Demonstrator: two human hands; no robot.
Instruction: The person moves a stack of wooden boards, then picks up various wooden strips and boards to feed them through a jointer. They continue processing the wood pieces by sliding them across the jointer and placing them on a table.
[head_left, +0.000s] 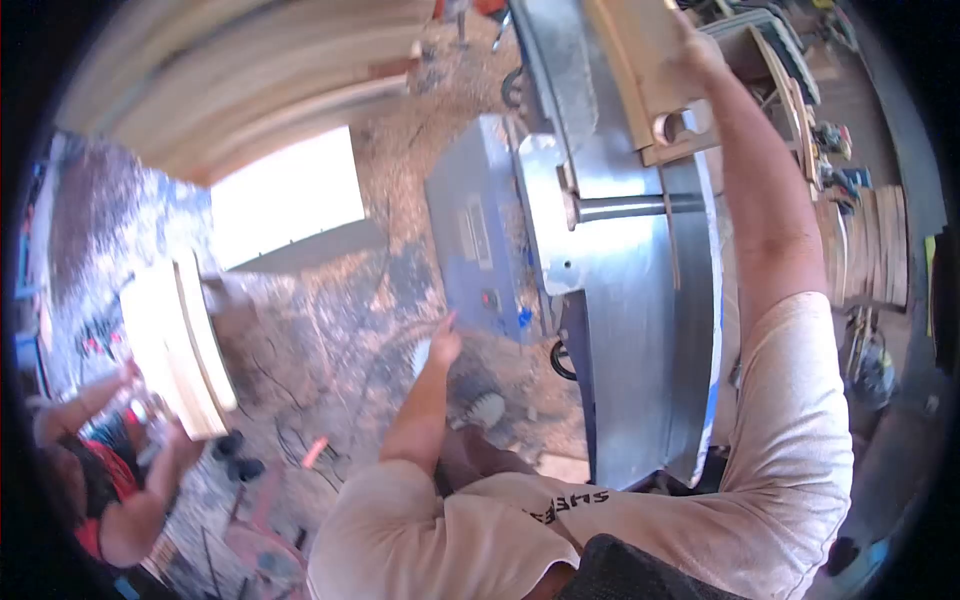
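Observation:
My right arm reaches forward over the jointer, a planing machine with a long metal bed. My right hand is on a wooden board standing against the machine's far bed, its fingers partly hidden at the frame's top. A round opening shows near the board's close end. The bare cutter roller crosses the bed just on my side of the board. My left hand hangs low beside the machine's grey base, apart from it and holding nothing visible; its fingers are small and blurred.
Stacked boards blur across the upper left. A co-worker at lower left grips pale boards. Wood shavings and cords cover the floor. More wood pieces stand at right, beyond the machine.

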